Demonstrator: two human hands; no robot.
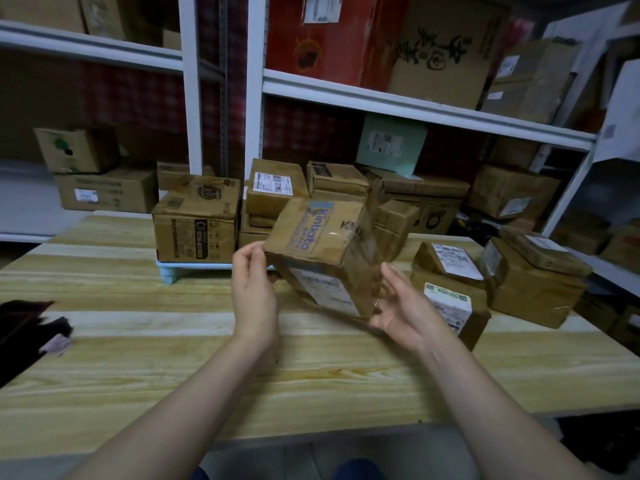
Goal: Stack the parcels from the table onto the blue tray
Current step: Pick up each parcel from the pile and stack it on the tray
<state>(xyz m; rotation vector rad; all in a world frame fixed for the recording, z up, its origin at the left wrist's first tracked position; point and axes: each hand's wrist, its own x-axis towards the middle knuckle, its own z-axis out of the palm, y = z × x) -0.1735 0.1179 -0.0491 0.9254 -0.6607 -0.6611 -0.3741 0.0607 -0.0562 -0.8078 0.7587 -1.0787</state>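
The box [322, 251] hangs tilted above the table [311, 368], just short of the loaded blue tray [194, 265], left hand [254, 282] pinching its upper corner while the right hand [398, 310], fingers spread flat, props the lower end, probably to steer it onto the stack [197, 220]

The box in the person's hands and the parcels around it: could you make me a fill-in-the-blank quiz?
1. The purple word on the held box reads ___.
2. The left hand pinches its corner and the right hand supports it over a ___ table.
3. The tray under the stacked parcels is coloured ___.
4. The waiting parcels lie on the person's ___ side.
Missing words: Kinbato, wooden, blue, right.
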